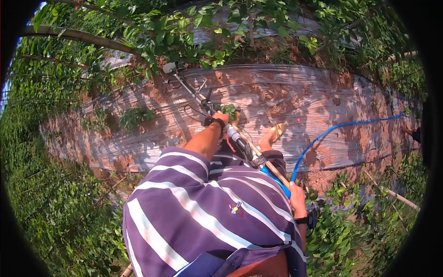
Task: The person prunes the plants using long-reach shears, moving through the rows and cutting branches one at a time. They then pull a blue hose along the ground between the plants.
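A long pole-like tool [235, 135], with grey, black and light wood-coloured sections, slants across my front. At its far end is a white block-shaped head [169, 68], close to the sheeted ground. My left hand [223, 117] is closed around the upper part, beside a small leafy sprig [228, 110]. Lower down, my right hand [297, 195] grips the tool's rear end, where a blue hose [318, 136] meets it. From there the hose curves off to the right. My bare foot [277, 131] shows on the sheeting beyond the pole.
Wrinkled plastic sheeting [184, 108] with soil patches covers the strip ahead. Small plants [134, 117] grow through it on the left. Leafy vines line both sides, with bamboo poles [76, 35] overhead at the upper left. Part of another person [415, 134] shows at the far right edge.
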A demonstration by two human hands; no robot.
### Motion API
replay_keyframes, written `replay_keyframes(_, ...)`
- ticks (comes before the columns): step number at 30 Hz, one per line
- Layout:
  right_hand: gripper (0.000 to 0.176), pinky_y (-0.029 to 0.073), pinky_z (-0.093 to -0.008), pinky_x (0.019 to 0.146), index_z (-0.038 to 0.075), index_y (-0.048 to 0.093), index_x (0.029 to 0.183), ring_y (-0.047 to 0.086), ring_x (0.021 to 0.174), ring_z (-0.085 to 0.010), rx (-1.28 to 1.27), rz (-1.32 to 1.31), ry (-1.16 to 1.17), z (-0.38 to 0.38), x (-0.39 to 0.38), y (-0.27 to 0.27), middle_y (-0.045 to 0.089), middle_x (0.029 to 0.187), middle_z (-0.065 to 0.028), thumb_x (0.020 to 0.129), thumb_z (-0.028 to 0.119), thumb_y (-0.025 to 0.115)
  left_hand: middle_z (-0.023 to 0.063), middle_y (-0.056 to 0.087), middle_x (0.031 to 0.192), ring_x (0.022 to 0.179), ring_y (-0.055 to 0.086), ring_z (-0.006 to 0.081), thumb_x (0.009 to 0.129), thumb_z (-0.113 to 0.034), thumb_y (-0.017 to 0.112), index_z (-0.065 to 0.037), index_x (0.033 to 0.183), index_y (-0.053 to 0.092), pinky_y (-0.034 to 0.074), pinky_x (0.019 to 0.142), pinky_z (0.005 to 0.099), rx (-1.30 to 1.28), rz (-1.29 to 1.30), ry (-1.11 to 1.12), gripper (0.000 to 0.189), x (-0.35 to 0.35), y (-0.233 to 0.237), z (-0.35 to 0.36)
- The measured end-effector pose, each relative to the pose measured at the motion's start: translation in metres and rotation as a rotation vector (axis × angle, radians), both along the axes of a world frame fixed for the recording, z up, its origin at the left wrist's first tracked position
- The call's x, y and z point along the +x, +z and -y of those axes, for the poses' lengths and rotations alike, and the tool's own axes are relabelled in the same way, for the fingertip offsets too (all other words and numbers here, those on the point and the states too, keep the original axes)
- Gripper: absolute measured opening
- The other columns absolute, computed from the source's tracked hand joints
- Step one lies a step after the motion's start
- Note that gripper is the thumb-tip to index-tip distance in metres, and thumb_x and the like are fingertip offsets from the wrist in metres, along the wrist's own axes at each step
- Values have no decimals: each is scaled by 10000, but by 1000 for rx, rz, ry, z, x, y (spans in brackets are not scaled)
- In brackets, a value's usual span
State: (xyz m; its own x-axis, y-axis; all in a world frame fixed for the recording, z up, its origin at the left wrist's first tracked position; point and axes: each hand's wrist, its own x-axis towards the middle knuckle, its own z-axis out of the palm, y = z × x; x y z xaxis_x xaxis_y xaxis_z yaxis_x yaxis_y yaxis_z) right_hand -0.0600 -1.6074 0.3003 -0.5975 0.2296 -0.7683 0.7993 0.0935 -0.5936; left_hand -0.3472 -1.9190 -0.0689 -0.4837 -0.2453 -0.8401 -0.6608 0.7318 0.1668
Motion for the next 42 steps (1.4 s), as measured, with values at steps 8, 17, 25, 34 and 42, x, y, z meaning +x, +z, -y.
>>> replay_keyframes(8,462,370,-285,468,16,565,713,484,463,-111,-14,52,149,-50,5,-14,514,549,-30,963,394,475,219,660,1098,1035,647,324,772,-367,610,-6,1066,657,499,899,389,-39,-20,-85,468,12,56,-21)
replay_keyframes(17,366,336,-300,500,32,506,686,421,549,-95,22,-186,456,-80,-34,25,459,590,4,949,281,563,59,550,820,749,540,234,747,-134,591,-111,881,560,492,702,411,1051,46,1324,139,58,66,-20)
replay_keyframes(25,353,345,-264,493,41,527,746,428,542,-75,103,-29,574,15,-111,68,478,600,12,957,323,557,89,591,894,796,565,241,739,-134,637,-44,895,614,486,750,456,942,-47,1472,182,44,-17,57)
replay_keyframes(34,324,378,-341,555,-36,568,861,427,633,-124,126,-334,659,117,-173,36,487,642,-86,942,278,568,68,437,778,681,481,236,735,-165,665,-75,845,485,477,599,419,1028,-201,1567,229,-16,105,209)
replay_keyframes(42,319,332,-302,514,4,567,825,384,571,-107,184,-533,812,162,-259,36,452,624,-5,958,294,556,79,467,769,691,486,256,739,-152,656,-74,825,503,468,630,451,950,-343,1630,192,-76,81,269)
